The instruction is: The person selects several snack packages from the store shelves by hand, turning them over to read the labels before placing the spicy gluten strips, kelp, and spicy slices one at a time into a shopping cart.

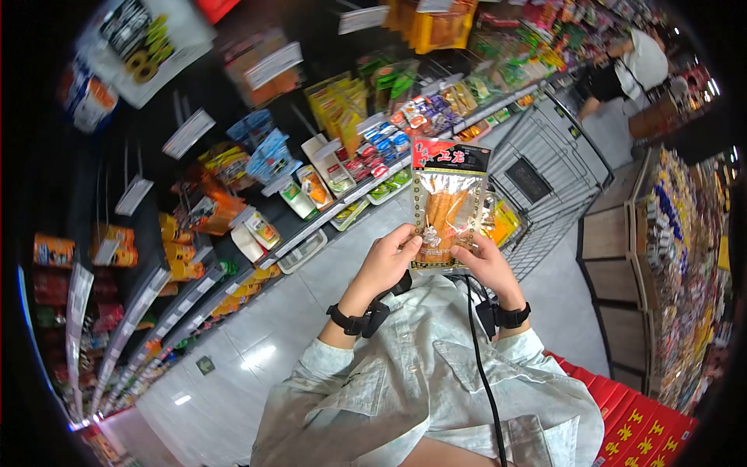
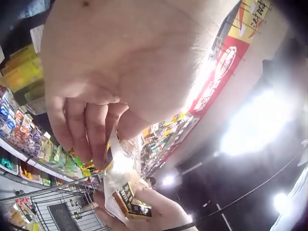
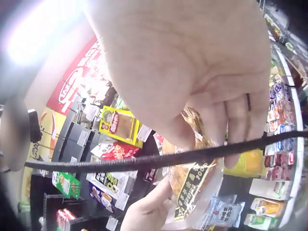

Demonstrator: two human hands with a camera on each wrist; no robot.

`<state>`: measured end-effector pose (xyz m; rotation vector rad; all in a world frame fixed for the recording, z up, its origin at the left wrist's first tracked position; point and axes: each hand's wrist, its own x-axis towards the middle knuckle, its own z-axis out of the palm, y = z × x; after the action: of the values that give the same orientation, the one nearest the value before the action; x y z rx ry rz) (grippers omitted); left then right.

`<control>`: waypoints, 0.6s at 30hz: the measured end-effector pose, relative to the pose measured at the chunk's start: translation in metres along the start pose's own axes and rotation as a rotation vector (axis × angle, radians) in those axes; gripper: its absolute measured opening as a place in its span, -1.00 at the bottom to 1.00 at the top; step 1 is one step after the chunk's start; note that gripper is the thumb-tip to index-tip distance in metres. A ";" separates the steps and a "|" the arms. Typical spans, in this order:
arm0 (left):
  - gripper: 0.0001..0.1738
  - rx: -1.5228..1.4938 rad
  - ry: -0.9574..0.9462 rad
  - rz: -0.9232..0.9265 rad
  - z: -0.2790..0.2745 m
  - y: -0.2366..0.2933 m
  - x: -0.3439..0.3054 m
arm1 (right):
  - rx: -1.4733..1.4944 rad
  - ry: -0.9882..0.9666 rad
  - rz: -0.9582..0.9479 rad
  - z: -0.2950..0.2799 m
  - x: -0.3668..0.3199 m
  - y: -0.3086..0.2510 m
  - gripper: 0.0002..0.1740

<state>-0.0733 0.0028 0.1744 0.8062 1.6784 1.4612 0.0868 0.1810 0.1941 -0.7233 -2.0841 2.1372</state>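
Note:
A clear snack packet with a black and red top label and orange-brown strips inside is held up in front of the chest. My left hand pinches its lower left edge between thumb and fingers. At the lower right edge, my right hand grips it the same way. In the left wrist view the left hand fills the top, its fingers bent over the crinkled packet. The right wrist view has the right hand above the packet, with a black cord crossing in front.
A wire shopping cart stands just beyond the packet, with a yellow package in it. Shelves of hanging snacks run along the left. To the right is a wooden display bin; red boxes lie lower right. Another person is far off.

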 end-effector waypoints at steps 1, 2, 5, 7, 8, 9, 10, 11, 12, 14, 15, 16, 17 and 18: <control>-0.75 0.020 -0.017 -0.018 0.012 0.003 0.006 | 0.000 0.011 -0.003 -0.013 -0.003 0.006 -0.65; -0.75 0.038 -0.046 -0.032 0.024 0.003 0.013 | -0.003 0.019 -0.007 -0.026 -0.006 0.011 -0.65; -0.73 0.083 -0.094 -0.066 0.054 0.005 0.028 | 0.051 0.051 0.021 -0.058 -0.014 0.020 -0.66; -0.71 0.113 -0.099 -0.073 0.073 0.011 0.034 | 0.063 0.071 0.048 -0.078 -0.016 0.026 -0.67; -0.69 0.116 -0.104 -0.077 0.081 0.011 0.038 | 0.059 0.076 0.037 -0.087 -0.017 0.031 -0.66; -0.67 0.118 -0.108 -0.081 0.089 0.010 0.042 | 0.059 0.075 0.028 -0.096 -0.018 0.035 -0.66; -0.65 0.120 -0.113 -0.086 0.097 0.010 0.046 | 0.059 0.073 0.020 -0.106 -0.018 0.040 -0.65; -0.62 0.119 -0.122 -0.102 0.105 0.011 0.050 | 0.058 0.072 0.013 -0.114 -0.019 0.041 -0.65; -0.60 0.118 -0.131 -0.118 0.113 0.013 0.054 | 0.031 0.086 0.014 -0.122 -0.021 0.041 -0.65; -0.55 0.114 -0.155 -0.141 0.128 0.018 0.064 | -0.027 0.112 0.017 -0.139 -0.027 0.039 -0.65; -0.52 0.111 -0.170 -0.149 0.135 0.022 0.068 | 0.007 0.131 0.013 -0.146 -0.029 0.042 -0.65; -0.49 0.109 -0.185 -0.156 0.142 0.024 0.072 | 0.041 0.151 0.009 -0.154 -0.032 0.045 -0.65; -0.46 0.118 -0.177 -0.149 0.150 0.025 0.075 | 0.073 0.170 0.005 -0.160 -0.035 0.048 -0.65; -0.43 0.126 -0.170 -0.142 0.157 0.025 0.078 | 0.050 0.201 -0.006 -0.167 -0.038 0.050 -0.65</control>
<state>0.0205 0.1527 0.1787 0.8363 1.6744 1.1670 0.1968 0.3177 0.1617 -0.8847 -1.9220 2.0119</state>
